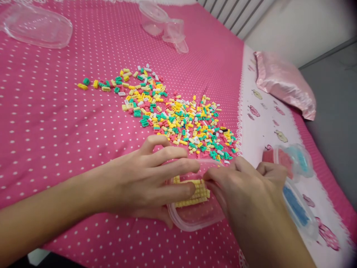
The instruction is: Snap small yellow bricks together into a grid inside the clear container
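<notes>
Pale-yellow bricks (202, 193), joined in a gridded slab, sit in a clear plastic tub (189, 226) on the pink dotted bedspread (55, 141), right in front of the person. L hand (156, 182) is at the tub's left side, fingers spread apart over the rim & slab, thumb low by the outer wall; can't tell if it's clamped on the tub. R hand (237, 182) has thumb & fingertips drawn together at the slab's right end; can't tell if a pc. is pinched btwn. them. Just beyond the tub: a big scatter of loose bricks (178, 111), mostly yellow, green, pink & white. To the right, on a lace-edged white band (251, 126) w/ pink & tan printed motifs, sit tubs w/ blue contents (295, 206), red contents (284, 160) & teal contents (302, 160), near a shiny pink pillow (284, 83). Far left, a clear lid (39, 26); its surface marks are too blurred to read.
</notes>
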A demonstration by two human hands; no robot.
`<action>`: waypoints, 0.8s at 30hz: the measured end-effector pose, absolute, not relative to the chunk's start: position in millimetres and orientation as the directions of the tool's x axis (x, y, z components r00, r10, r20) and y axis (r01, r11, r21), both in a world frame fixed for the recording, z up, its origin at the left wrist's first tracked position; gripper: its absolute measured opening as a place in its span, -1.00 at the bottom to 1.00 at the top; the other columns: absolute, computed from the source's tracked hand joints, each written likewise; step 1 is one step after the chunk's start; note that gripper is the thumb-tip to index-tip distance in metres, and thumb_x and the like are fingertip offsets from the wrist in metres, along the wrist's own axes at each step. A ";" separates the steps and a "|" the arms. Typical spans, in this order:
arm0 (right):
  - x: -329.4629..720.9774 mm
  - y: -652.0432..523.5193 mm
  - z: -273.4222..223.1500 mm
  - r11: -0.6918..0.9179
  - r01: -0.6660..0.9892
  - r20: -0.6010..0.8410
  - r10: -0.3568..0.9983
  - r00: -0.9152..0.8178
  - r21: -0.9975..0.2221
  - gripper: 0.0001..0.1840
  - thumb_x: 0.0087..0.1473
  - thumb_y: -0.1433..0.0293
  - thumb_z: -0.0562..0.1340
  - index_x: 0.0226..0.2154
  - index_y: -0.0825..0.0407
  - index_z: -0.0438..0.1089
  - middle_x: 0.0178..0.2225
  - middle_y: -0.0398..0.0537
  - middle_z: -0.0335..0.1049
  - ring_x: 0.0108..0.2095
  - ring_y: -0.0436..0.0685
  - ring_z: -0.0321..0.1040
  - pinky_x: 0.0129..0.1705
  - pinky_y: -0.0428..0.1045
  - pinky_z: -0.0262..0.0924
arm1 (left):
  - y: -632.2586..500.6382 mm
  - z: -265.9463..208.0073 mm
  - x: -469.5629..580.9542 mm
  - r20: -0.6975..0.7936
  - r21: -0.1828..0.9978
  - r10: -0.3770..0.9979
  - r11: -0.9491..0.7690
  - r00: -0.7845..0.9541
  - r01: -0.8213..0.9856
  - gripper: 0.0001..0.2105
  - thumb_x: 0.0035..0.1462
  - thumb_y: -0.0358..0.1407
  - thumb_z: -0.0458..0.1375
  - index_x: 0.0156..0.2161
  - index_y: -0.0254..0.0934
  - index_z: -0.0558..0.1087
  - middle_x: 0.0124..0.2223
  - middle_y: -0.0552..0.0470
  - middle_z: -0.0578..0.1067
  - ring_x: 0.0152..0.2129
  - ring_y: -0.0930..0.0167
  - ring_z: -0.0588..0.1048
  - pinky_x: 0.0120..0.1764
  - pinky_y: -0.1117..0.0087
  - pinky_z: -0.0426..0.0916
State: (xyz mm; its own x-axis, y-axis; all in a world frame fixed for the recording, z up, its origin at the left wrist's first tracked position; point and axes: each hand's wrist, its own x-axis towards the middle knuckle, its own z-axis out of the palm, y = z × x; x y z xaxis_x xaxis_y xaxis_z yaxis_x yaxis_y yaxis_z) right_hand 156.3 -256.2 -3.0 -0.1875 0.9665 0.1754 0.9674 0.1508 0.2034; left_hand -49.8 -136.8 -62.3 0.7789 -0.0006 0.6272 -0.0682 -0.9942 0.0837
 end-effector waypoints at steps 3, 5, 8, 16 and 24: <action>155.5 -255.7 -3.6 0.148 0.966 0.156 0.971 -0.183 0.211 -0.77 0.08 0.52 0.26 -0.54 -0.05 0.32 -0.63 -0.22 0.24 -0.51 0.09 0.12 -0.32 0.09 -0.31 | -137.1 -62.9 -50.4 0.616 0.093 0.004 -0.993 0.787 -0.067 -0.73 0.35 -0.09 0.10 0.04 -0.12 0.44 0.12 0.01 0.49 0.07 0.27 0.36 0.15 0.14 0.15; 155.6 -255.1 -4.8 0.147 0.965 0.165 0.969 -0.185 0.217 -0.77 0.10 0.51 0.25 -0.54 -0.05 0.32 -0.63 -0.22 0.26 -0.52 0.09 0.13 -0.32 0.09 -0.32 | -137.3 -63.0 -50.8 0.609 0.092 0.006 -0.994 0.793 -0.064 -0.74 0.36 -0.09 0.08 0.05 -0.11 0.43 0.12 0.01 0.48 0.08 0.27 0.36 0.16 0.14 0.15; 157.2 -254.3 -6.3 0.157 0.963 0.171 0.965 -0.197 0.221 -0.79 0.12 0.48 0.25 -0.51 -0.05 0.35 -0.62 -0.22 0.28 -0.51 0.09 0.15 -0.32 0.09 -0.31 | -137.2 -62.5 -50.6 0.607 0.078 0.002 -0.995 0.795 -0.057 -0.73 0.33 -0.09 0.12 0.06 -0.08 0.43 0.12 0.03 0.48 0.07 0.28 0.37 0.15 0.14 0.17; 157.1 -256.1 -12.1 0.148 0.973 0.176 0.968 -0.180 0.178 -0.73 0.13 0.48 0.20 -0.56 -0.10 0.32 -0.65 -0.14 0.23 -0.52 0.15 0.10 -0.32 0.09 -0.30 | -137.3 -61.2 -49.8 0.606 0.057 0.004 -0.998 0.796 -0.039 -0.75 0.33 -0.08 0.12 0.04 -0.07 0.43 0.11 0.06 0.50 0.07 0.29 0.36 0.13 0.16 0.17; 157.1 -254.8 -8.9 0.151 0.972 0.150 0.972 -0.179 0.180 -0.76 0.18 0.44 0.19 -0.52 -0.07 0.33 -0.62 -0.19 0.28 -0.53 0.11 0.14 -0.32 0.10 -0.32 | -137.3 -62.4 -49.6 0.605 0.068 0.001 -0.996 0.796 -0.050 -0.76 0.33 -0.11 0.12 0.02 -0.08 0.44 0.13 0.04 0.49 0.07 0.28 0.36 0.13 0.15 0.18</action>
